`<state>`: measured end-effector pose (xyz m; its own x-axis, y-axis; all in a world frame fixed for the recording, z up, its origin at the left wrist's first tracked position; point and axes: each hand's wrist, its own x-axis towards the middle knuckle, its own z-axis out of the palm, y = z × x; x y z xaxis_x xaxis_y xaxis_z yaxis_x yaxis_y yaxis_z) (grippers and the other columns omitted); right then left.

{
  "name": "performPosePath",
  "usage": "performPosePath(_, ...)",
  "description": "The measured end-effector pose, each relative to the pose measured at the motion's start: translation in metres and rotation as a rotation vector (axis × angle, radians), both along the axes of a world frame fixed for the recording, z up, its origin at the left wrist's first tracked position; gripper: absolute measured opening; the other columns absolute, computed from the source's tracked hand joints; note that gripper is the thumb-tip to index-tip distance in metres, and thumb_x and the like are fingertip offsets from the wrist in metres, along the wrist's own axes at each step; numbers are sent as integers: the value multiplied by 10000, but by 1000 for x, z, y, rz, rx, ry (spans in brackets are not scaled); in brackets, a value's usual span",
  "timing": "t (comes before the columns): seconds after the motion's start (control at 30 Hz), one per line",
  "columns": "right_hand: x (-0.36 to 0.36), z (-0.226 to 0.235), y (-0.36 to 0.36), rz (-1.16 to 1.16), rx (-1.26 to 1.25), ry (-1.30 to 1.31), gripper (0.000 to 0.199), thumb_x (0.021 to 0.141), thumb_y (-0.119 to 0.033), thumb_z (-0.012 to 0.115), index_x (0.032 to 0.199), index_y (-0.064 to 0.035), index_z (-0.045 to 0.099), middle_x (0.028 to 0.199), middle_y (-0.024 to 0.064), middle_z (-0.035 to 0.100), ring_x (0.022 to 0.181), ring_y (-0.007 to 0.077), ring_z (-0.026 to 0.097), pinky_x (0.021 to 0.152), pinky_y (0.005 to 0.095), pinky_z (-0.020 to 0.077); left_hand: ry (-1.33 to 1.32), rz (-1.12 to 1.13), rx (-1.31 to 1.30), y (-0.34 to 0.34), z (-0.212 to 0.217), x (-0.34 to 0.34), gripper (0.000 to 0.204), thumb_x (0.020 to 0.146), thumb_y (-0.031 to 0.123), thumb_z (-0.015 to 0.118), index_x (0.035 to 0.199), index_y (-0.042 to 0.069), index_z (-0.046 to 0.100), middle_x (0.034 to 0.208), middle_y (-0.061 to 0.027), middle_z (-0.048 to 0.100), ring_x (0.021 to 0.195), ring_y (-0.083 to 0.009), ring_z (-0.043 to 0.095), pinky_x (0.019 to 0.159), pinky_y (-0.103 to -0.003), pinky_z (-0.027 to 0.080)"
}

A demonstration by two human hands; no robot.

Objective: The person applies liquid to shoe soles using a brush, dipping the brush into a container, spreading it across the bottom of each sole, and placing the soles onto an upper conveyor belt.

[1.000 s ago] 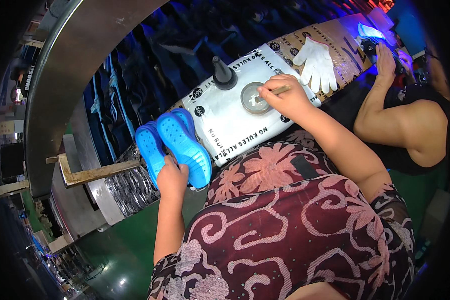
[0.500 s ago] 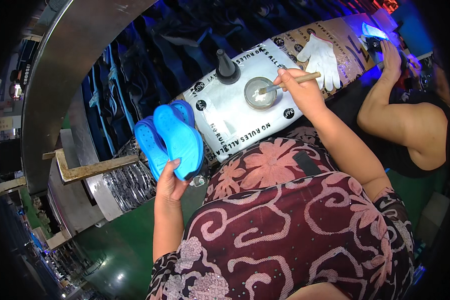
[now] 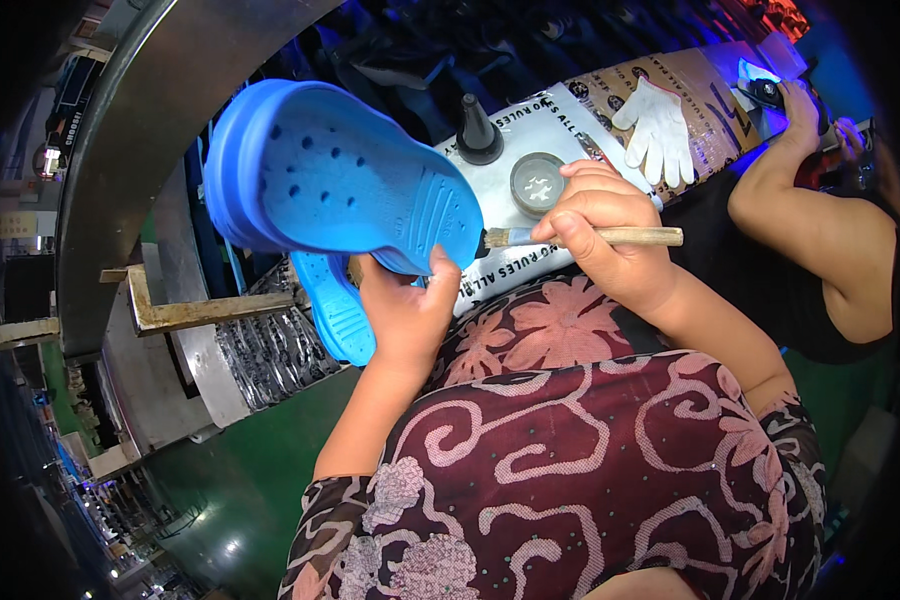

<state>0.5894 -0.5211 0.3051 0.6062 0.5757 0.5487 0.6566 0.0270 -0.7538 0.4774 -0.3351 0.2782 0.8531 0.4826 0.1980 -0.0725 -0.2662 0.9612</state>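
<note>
My left hand point(image 3: 410, 300) grips a blue foam clog point(image 3: 335, 170) by its heel, thumb on the inside. The clog is raised and tilted, its footbed with small holes showing. In my right hand point(image 3: 615, 230) is a flat brush point(image 3: 650, 237) with a wooden handle. Its dark bristles are at the clog's heel edge, beside a small dark patch; whether they touch it I cannot tell. A second blue clog point(image 3: 338, 315) lies below the raised one, partly hidden. Just beyond my right fingers stands a round cup point(image 3: 538, 182) with whitish stuff in it.
A black cone-shaped bottle point(image 3: 478, 132) stands on the white-wrapped surface point(image 3: 515, 268). A white glove point(image 3: 656, 135) lies on brown cardboard point(image 3: 715, 100). At the right, another person's hand point(image 3: 800, 118) is by a lit object. A wooden frame point(image 3: 205, 312) juts in at the left.
My left hand has lifted one clog off the others, toward the middle. My right hand has taken the brush out of the cup and brought it down to the clog's heel.
</note>
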Motion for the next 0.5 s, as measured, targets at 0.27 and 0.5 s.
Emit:
performPosePath(0.27,-3,-1,7,-51,-36,-215,122,774,-135,666,678,-60,646,599,58,553,604,239,536,792,376,438,-130,-43,330,3,-12,1,402,745,-81,613,1104,-48,436,973,-116,582,829,-167,607,777,-276,484)
performPosePath(0.5,-1,1,9,-8,1,-216,120,773,-135,659,675,-66,645,592,46,543,606,238,541,779,378,440,-174,21,293,-1,-9,4,320,665,-49,611,985,-53,610,931,-160,624,802,-265,623,728,-345,493)
